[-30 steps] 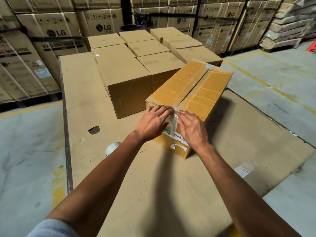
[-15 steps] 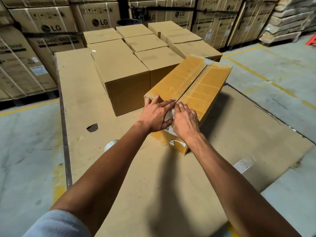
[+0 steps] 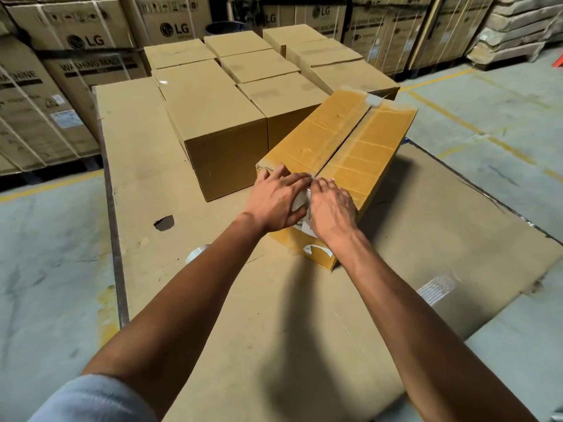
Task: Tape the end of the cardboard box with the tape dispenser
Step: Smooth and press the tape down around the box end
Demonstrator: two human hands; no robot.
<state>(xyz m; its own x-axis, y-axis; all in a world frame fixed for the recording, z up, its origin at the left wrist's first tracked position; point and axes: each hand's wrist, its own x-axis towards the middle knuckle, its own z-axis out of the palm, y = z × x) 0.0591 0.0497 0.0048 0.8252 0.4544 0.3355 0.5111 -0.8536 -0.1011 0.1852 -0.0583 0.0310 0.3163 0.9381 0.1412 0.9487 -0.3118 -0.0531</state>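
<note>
A long yellow-brown cardboard box (image 3: 350, 141) lies on a big cardboard sheet (image 3: 243, 315), its top flaps meeting in a taped middle seam. My left hand (image 3: 274, 202) and my right hand (image 3: 332, 208) lie flat side by side over the box's near end, fingertips on the top edge at the seam. They press on clear tape and a white label there and hold nothing. A roll of clear tape (image 3: 196, 252) rests on the sheet, mostly hidden behind my left forearm. I see no dispenser handle.
Several plain brown boxes (image 3: 219, 141) stand packed together just left of and behind the yellow box. The sheet has a small hole (image 3: 164, 222) at the left. Large LG cartons (image 3: 85, 41) line the back, and concrete floor (image 3: 487, 123) with yellow lines lies to the right.
Both hands have slid a little up the box's near end onto its top edge and closed in on each other at the seam. The box has stayed put.
</note>
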